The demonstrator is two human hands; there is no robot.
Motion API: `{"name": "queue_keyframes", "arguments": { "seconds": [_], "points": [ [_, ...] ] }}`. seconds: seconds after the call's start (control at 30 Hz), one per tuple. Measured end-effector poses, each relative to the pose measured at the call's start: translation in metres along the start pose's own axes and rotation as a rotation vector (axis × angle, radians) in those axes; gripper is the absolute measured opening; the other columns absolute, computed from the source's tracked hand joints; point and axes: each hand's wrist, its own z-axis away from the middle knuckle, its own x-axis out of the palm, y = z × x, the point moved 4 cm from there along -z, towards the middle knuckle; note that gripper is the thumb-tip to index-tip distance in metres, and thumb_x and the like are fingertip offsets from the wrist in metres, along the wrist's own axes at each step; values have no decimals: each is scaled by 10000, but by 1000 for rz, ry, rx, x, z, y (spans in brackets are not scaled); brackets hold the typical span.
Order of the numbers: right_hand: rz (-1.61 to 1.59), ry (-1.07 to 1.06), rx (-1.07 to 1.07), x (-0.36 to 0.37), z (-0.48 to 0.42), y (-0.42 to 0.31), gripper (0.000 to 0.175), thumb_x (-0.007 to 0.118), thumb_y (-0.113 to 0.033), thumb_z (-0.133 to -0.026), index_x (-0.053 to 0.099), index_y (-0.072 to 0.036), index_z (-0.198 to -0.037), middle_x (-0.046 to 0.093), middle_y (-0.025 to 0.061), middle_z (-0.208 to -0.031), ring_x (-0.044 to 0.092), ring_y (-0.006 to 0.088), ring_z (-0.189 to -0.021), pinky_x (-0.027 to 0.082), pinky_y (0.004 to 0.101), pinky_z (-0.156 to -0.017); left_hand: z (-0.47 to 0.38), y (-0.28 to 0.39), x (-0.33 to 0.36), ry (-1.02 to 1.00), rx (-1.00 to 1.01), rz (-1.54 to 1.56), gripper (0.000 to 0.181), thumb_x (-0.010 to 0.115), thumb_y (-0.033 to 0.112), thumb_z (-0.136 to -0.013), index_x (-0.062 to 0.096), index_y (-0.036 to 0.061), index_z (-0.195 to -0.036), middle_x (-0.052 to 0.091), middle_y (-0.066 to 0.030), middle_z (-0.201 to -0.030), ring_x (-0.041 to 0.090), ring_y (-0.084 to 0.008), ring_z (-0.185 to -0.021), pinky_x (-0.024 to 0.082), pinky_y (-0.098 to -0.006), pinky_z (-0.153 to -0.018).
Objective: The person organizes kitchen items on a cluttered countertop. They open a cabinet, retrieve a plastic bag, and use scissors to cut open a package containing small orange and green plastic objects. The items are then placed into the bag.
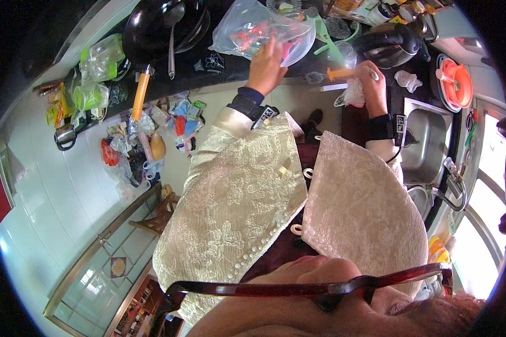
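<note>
My left hand (266, 67) reaches up to a clear plastic bag (240, 25) on the black counter, its fingers touching the bag near red and pink items inside. Whether the fingers grip the bag cannot be made out. My right hand (372, 80) is closed on a crumpled white plastic bag (354, 90) at the counter's front edge, and a pale rod-like end shows between its fingers. An orange object (339, 74), possibly a handle, and a white strip (334, 87) lie beside that bag. A green plastic tool (329, 40) rests between the hands, farther back.
A black wok (147, 25) and a metal spoon (171, 50) are at the back left, near a pan's orange handle (140, 94). A black kettle (388, 46) stands beyond my right hand. The steel sink (426, 143) is at the right, below orange basins (461, 86).
</note>
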Motion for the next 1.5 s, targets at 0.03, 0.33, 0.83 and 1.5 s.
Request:
{"name": "queue_keyframes", "arguments": {
  "seconds": [0.03, 0.33, 0.83, 1.5],
  "points": [
    [7, 14, -9, -3, 1, 1, 83, 619, -90, -926, 618, -11, -950, 591, 40, -754, 615, 137, -605, 509, 266, -550, -2, -6, 0, -37, -62, 23, 648, 750, 215, -781, 502, -14, -1334, 416, -269, -1412, 500, -434, -1211, 433, -458, -1011],
    [-3, 109, -46, 0, 5, -3, 92, 608, -96, -927, 606, -5, -914, 611, 47, -744, 634, 144, -616, 503, 265, -549, 10, -26, -29, 286, 18, 225, 668, 689, 110, -797, 418, -43, -1388, 412, -237, -1459, 477, -412, -1259, 386, -453, -1067],
    [-139, 22, 55, 41, 13, -8, 82, 594, -81, -937, 595, -2, -962, 687, 132, -786, 694, 214, -672, 557, 317, -574, -2, -41, -47, 213, -14, 396, 520, 650, 66, -822, 515, 23, -1322, 553, -150, -1259, 658, -266, -914, 529, -376, -841],
    [-235, -322, 211, 90, 40, -31, 142, 579, -162, -942, 584, -23, -910, 630, 81, -753, 644, 172, -619, 519, 288, -565, 18, 10, -64, 134, 211, 335, 339, 789, 69, -658, 640, 50, -962, 573, -122, -1188, 559, -343, -1060, 471, -415, -873]
  ]
}}
